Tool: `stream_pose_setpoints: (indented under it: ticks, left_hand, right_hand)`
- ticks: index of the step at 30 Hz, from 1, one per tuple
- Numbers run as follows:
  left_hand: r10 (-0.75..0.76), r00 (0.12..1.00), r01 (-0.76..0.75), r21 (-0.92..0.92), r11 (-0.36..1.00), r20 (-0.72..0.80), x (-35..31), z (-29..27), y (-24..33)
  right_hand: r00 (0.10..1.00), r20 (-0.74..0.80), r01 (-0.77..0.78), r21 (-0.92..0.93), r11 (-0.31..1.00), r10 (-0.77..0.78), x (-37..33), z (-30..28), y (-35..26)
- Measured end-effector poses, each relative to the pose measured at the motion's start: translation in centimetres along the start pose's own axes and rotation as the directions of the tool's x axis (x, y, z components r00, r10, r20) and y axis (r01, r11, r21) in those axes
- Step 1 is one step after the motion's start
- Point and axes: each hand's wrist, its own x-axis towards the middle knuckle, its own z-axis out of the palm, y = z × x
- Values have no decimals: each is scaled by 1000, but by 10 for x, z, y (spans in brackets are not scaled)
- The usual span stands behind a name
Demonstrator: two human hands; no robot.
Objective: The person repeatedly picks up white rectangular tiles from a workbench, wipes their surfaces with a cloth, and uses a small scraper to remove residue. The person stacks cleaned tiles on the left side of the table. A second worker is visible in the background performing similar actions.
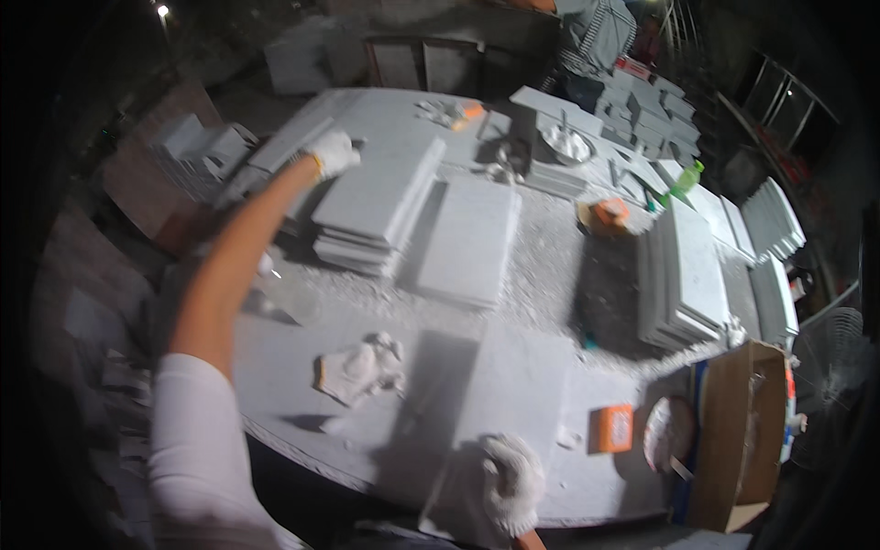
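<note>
My left hand (332, 154), in a white knit glove with a yellow cuff, reaches far forward to the left edge of a stack of pale grey slabs (380, 197). Its fingers are curled, and what they hold, if anything, is too small to tell. Close to me, my right hand (511, 484), also gloved in white, rests over a long grey slab (513, 385) at the table's front. The fingers of that hand are bent inward; their contents are hidden. Another slab stack (469, 240) lies right of the first.
A loose pair of gloves (359, 368) lies on the dusty table (302, 367). At right are an orange box (615, 428), a round dish (669, 433), a cardboard box (742, 431) and upright slabs (683, 275). A metal bowl (566, 145) and green bottle (686, 180) sit farther back. Another person (596, 41) stands beyond.
</note>
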Motion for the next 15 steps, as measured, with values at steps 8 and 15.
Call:
stream_pose_setpoints:
  ticks: [8, 15]
  left_hand:
    - [553, 813, -581, -185, 793, -184, -150, -44, 170]
    - [956, 250, -956, 117, 269, -154, -343, 56, 267]
  right_hand:
    - [984, -27, -153, 382, 911, 176, -34, 14, 26]
    - [689, -497, -196, 572, 796, 527, -100, -3, 68]
